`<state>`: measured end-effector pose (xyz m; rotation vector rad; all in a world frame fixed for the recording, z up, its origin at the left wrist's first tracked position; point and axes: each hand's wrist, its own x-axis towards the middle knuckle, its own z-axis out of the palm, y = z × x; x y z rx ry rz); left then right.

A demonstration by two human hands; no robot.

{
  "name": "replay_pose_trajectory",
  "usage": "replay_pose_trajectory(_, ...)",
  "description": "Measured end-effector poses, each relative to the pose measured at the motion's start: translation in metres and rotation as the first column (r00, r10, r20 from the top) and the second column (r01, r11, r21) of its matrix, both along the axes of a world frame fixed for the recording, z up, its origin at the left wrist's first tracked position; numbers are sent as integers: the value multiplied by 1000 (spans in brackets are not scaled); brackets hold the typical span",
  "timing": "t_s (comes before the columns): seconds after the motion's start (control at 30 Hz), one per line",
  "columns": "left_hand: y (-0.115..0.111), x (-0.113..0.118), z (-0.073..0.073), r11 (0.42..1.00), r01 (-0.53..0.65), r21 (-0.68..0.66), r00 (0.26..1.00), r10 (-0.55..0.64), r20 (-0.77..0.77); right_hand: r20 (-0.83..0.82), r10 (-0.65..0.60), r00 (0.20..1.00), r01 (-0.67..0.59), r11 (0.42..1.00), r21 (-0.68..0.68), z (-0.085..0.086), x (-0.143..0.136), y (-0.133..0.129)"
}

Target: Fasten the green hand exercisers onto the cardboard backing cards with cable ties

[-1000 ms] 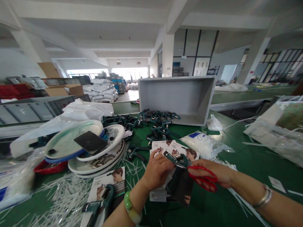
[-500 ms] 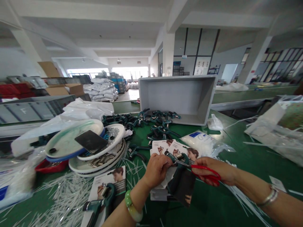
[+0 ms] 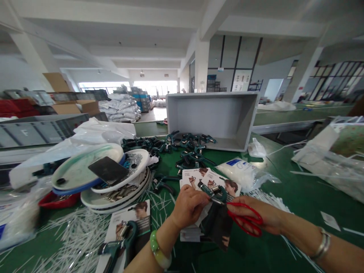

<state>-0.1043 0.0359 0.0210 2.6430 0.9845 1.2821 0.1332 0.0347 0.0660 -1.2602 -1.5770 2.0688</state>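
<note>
My right hand grips red-handled scissors, their blades pointing left at a dark green hand grip strengthener with a metal spring. That strengthener lies over a dark printed card, on top of stacked cards. At its left side my left hand is closed in a pinch by the scissor tips; what the fingers hold is hidden. Another strengthener rests on a printed card to the left of my left forearm. More printed cards lie just behind my hands.
Loose white plastic ties spread over the left of the green table. Stacked round trays hold metal parts. Several strengtheners lie piled before a grey crate on its side. A bag of ties sits behind my right hand.
The scissors have shifted slightly left and down, and their red handles are spread wider. My right hand has moved left with them. My left hand stays nearly in place.
</note>
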Motion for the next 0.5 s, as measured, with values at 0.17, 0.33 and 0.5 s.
replay_pose_trajectory(0.17,1,1,1,999,-36,26,999,35,29,-81,-16,997,19,999,35,-7,-2,-2)
replay_pose_trajectory(0.33,1,4,3,999,-43,19,998,42,38,3,-41,999,40,992,123,-13,-6,0)
replay_pose_trajectory(0.5,3,6,-5,982,-147,-122,954,173,245,169,63,984,-97,974,203,-7,2,3)
